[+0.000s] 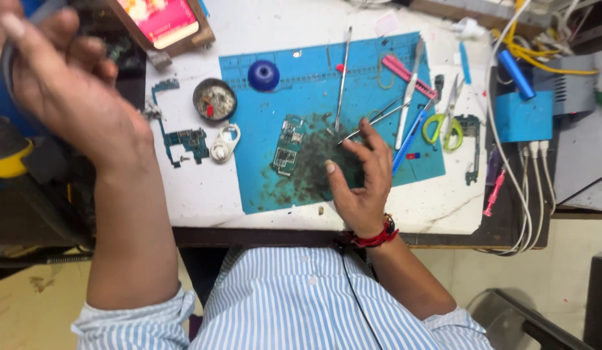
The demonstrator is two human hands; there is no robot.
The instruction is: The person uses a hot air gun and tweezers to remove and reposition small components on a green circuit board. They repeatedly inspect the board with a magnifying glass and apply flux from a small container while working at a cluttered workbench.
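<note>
Tweezers (372,123) — slim, silvery, seemingly pinched — in right hand (359,175).

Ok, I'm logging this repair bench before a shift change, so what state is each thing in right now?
Left hand: raised off the bench, blurred, grip unclear.
Right hand: resting on the blue mat, fingers curled by the tweezers; grip unclear.
Circuit board: bare, flat on the mat.
Second board: bare, on the white table.
Round tin: open, holding small parts.
Scissors: lying closed.
</note>
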